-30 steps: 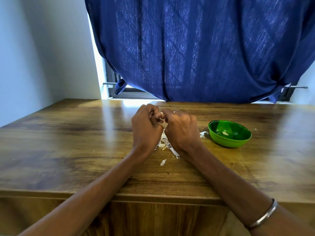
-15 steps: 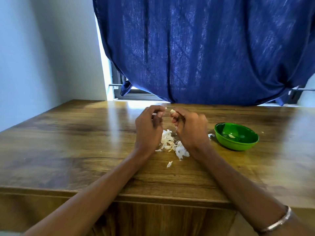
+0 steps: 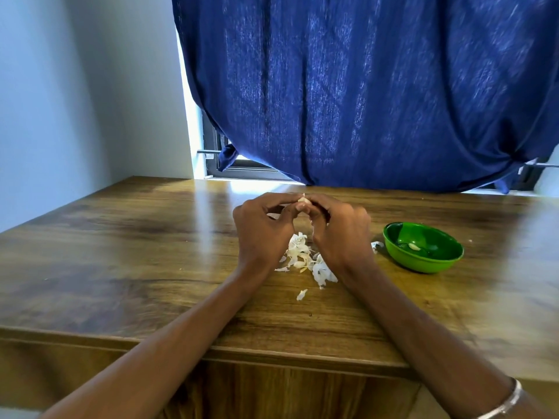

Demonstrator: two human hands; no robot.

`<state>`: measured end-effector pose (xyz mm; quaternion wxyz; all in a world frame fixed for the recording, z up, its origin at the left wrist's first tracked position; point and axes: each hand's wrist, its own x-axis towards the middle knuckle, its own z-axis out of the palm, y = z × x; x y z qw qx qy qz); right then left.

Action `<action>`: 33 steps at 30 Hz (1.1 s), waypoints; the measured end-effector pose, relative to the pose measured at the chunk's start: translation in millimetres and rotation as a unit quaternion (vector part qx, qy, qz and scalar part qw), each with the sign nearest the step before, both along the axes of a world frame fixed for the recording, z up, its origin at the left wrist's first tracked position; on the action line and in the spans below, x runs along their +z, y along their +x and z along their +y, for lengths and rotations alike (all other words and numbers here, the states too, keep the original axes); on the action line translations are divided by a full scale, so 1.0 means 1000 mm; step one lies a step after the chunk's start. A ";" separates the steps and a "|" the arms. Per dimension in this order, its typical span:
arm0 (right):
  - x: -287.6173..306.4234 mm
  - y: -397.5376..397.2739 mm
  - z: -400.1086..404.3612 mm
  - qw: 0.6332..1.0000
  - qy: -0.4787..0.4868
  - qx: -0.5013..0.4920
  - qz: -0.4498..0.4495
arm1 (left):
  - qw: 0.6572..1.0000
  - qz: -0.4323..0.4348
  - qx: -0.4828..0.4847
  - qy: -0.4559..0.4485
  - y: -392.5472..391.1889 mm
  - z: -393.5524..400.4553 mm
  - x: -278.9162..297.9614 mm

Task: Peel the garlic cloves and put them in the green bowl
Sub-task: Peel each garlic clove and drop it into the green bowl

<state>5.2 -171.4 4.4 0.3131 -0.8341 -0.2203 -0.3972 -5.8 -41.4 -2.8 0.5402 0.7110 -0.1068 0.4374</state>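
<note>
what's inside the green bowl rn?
One pale peeled garlic clove lies on the green bowl floor, amid glare. The near wall hides the front of the floor, so more there can't be ruled out.

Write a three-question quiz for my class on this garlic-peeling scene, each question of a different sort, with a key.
1. True or false: the green bowl is empty.
2. Both the left hand and the right hand pinch the: A) garlic clove B) bowl rim C) curtain.
3. Fill in: the pile of peels lies on the table, below the ____.

Key: 1 false, a peeled clove lies in it; 2 A; 3 hands.
</note>
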 end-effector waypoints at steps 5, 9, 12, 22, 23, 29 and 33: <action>0.002 0.001 -0.001 0.999 0.046 0.001 0.009 | 1.000 0.008 -0.005 -0.011 0.001 -0.001 0.000; 0.004 0.003 -0.002 0.990 0.111 0.070 0.043 | 0.999 0.014 -0.028 -0.024 0.000 -0.002 0.003; 0.004 0.004 -0.001 0.974 0.167 0.131 0.084 | 0.998 0.028 -0.035 -0.048 0.001 0.000 0.004; 0.006 0.007 -0.004 0.907 0.283 0.212 0.228 | 1.000 -0.017 -0.005 0.010 0.006 0.002 0.000; 0.007 0.007 -0.005 0.899 0.292 0.220 0.242 | 0.999 -0.031 0.007 0.030 0.006 0.002 0.000; 0.010 0.005 -0.007 0.861 0.330 0.257 0.292 | 0.981 -0.108 0.073 0.144 0.006 0.003 0.000; 0.012 0.003 -0.007 0.852 0.332 0.257 0.313 | 0.977 -0.121 0.086 0.155 0.007 0.004 -0.002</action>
